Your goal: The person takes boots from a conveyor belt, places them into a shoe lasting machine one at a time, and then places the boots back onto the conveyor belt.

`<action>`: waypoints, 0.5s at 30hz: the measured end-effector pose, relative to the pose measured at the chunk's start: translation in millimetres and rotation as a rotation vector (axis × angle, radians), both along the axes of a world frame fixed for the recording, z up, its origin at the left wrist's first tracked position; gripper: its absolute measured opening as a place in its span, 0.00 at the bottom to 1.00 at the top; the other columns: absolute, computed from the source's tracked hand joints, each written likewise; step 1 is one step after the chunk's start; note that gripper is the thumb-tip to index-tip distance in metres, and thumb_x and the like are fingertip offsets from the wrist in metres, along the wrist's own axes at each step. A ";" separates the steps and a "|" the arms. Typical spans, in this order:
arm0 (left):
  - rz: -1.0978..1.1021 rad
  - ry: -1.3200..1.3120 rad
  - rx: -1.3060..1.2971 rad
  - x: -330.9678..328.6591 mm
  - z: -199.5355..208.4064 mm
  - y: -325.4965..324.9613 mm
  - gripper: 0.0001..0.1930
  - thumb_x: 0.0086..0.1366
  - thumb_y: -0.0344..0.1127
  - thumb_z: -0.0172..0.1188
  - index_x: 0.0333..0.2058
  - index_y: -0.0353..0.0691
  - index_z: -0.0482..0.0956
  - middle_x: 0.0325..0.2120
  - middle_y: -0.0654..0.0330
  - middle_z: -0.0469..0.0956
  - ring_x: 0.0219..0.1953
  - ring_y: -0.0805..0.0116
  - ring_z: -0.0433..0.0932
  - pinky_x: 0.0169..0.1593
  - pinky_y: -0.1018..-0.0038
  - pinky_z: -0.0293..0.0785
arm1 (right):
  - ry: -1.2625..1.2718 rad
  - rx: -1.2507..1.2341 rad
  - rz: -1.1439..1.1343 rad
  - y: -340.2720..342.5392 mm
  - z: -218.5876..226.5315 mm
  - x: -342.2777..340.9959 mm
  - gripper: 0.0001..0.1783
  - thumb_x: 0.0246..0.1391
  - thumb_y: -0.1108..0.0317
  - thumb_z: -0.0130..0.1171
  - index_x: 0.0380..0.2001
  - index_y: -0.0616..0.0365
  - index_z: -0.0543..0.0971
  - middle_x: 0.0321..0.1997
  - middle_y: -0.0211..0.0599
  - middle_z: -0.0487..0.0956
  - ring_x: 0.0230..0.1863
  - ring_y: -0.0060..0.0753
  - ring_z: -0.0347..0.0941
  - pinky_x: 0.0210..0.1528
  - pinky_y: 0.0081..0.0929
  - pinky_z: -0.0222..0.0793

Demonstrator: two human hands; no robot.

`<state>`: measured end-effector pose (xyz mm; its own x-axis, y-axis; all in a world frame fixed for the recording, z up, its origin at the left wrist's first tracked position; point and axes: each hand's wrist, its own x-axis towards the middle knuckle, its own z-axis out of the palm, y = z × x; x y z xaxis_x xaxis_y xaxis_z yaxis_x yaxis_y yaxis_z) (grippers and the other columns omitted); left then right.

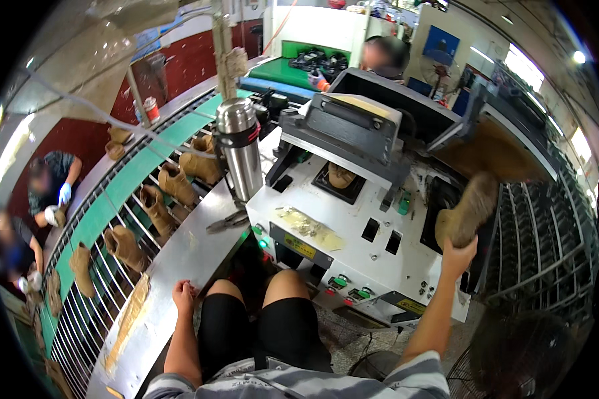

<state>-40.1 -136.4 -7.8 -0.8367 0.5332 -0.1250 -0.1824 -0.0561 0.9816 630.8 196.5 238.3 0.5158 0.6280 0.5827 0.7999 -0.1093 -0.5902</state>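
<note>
My right hand point(460, 256) grips a brown shoe point(478, 203) by its lower end and holds it tilted over the right station of a white press machine point(299, 216). A lighter tan rounded piece point(444, 228) shows beside that shoe, partly covered by it; I cannot tell whether the two are joined. The machine's right lid point(496, 149) is raised. Under the left lid point(346, 126) a tan shoe point(341, 175) is partly visible in a black recess. My left hand point(184, 292) hangs with curled fingers beside the metal side table point(199, 243), holding nothing visible.
Several tan boots point(156, 209) stand on a roller conveyor with a green belt point(136, 176) at left. A steel thermos point(238, 149) and dark pliers-like tool point(227, 222) are near the machine's left edge. A black rack point(536, 233) stands at right. Other people work across the conveyor and behind the machine.
</note>
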 end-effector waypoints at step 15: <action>-1.140 -0.123 0.442 172.5 168.1 70.5 0.41 0.59 0.40 0.66 0.66 0.40 0.54 0.62 0.56 0.62 0.63 0.61 0.62 0.65 0.60 0.57 | 0.734 -0.045 1.112 -174.0 -83.2 -189.7 0.36 0.40 0.72 0.71 0.54 0.70 0.69 0.55 0.43 0.73 0.52 0.40 0.71 0.57 0.38 0.66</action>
